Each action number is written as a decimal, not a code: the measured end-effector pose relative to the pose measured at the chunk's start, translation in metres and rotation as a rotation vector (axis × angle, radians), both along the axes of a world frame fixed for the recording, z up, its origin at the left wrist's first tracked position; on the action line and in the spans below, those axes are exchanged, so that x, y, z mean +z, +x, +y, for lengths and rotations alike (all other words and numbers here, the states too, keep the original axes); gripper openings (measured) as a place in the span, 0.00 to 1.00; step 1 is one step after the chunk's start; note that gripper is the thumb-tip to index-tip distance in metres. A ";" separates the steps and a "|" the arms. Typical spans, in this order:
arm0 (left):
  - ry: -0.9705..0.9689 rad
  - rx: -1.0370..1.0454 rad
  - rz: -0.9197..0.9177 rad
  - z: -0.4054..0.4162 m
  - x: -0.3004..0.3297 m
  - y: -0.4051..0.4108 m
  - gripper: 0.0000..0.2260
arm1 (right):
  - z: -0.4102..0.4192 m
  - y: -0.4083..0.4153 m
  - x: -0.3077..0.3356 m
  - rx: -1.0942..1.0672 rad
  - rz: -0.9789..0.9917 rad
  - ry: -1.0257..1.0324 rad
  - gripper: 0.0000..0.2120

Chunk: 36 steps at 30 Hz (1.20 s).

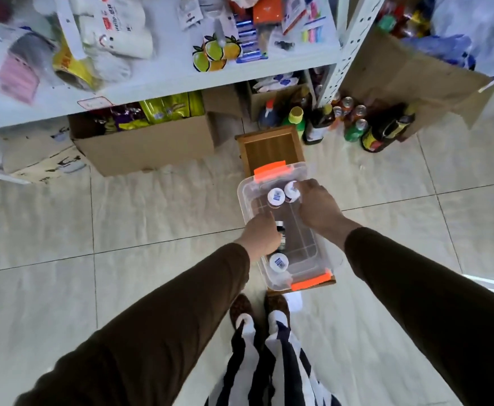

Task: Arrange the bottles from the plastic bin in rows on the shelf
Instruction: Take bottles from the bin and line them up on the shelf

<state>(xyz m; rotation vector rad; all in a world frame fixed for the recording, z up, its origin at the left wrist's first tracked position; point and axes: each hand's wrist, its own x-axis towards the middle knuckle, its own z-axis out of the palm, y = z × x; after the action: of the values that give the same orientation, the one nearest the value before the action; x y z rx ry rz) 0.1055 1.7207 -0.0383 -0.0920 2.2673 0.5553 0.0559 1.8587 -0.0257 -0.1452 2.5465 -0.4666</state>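
Down at the clear plastic bin [247, 197] with orange latches, sitting on a small wooden stand [270, 148] on the tiled floor, I am working both hands inside it. My right hand [317, 208] is curling its fingers round the white-capped bottle [292, 191] at the far end, next to a second upright bottle [275, 197]. My left hand [261, 237] is closing over a dark bottle [281, 230] mid-bin; it is mostly hidden, so it is probably gripped, but I cannot tell for sure. One more capped bottle [278, 262] is standing at the near end.

Step in hand, as I judge it: picking bottles out of the bin, still in the unloading stage, with four bottles in there. Next move is calling for a firm hold on both, lifting straight up past the bin walls, then carrying them to the white shelf [181, 80] ahead and finding free space, since it is looking crowded with packets.
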 end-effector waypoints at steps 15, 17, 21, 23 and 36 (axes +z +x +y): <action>-0.171 0.111 -0.030 0.036 -0.130 -0.024 0.28 | -0.017 -0.026 -0.096 0.268 0.175 0.335 0.21; -0.157 0.064 -0.040 0.037 -0.129 -0.025 0.21 | -0.016 -0.028 -0.101 0.305 0.180 0.337 0.21; -0.122 0.049 0.004 0.035 -0.112 -0.027 0.16 | -0.013 -0.025 -0.091 0.336 0.115 0.318 0.18; -0.072 0.063 0.038 0.031 -0.094 -0.027 0.20 | -0.009 -0.023 -0.076 0.300 0.064 0.264 0.17; 0.383 0.370 0.167 -0.079 0.169 -0.051 0.15 | 0.005 -0.058 0.169 0.255 0.051 -0.327 0.21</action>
<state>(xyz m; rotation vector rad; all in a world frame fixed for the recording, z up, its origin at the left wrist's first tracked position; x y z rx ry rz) 0.0547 1.6419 0.1308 -0.2850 2.2711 1.2216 -0.0022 1.8637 0.1433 -0.5998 2.4364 -0.7806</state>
